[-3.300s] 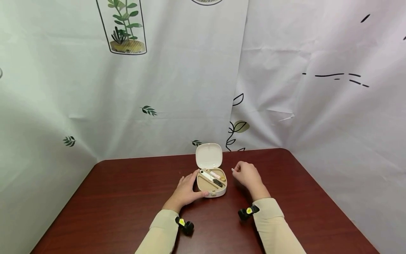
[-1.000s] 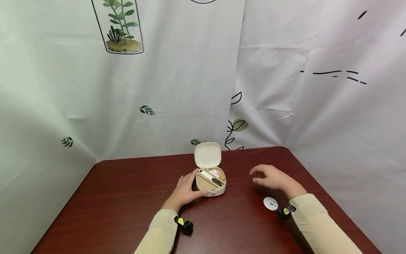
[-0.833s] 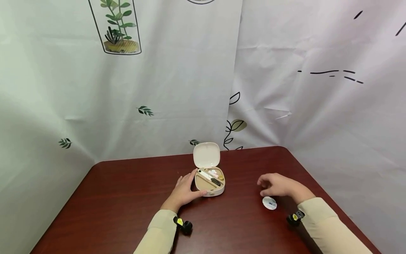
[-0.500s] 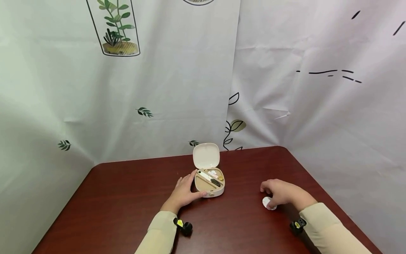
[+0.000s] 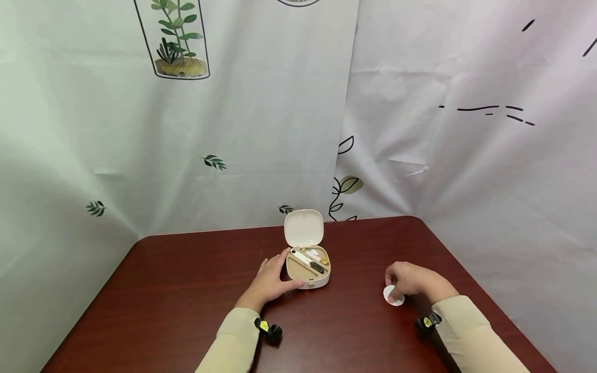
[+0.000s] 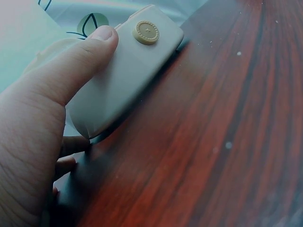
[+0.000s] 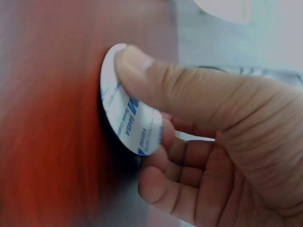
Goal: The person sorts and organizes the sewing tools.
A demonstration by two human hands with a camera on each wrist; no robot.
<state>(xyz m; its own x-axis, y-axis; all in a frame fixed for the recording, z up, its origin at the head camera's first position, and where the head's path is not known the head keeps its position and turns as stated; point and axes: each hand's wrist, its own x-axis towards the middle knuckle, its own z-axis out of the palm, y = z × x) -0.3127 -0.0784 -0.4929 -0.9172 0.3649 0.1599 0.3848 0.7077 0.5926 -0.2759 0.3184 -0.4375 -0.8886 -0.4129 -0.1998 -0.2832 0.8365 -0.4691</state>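
Note:
In the head view, my left hand [image 5: 270, 285] holds a small white case [image 5: 313, 284] at its left side, with the thumb on the front wall. The left wrist view shows that thumb beside the case's round tan button [image 6: 147, 32]. The lid [image 5: 304, 228] stands up at the back. Inside the beige tray lies a white stick-like tool with a dark end [image 5: 308, 260], beside small white and gold pieces [image 5: 322, 258]. To the right, my right hand [image 5: 412, 280] pinches a round white adhesive disc [image 7: 135, 120] with blue print, its thumb pressing the printed face.
A dark red wooden table [image 5: 196, 295] carries everything. Behind it hangs a white printed cloth [image 5: 261, 129], which meets the table's back edge. Each wrist wears a small black camera; the left camera [image 5: 272, 334] hangs close over the table.
My right hand has moved right from beside the case, then down onto the disc that lay on the table, and now pinches it. The left hand and case stay put.

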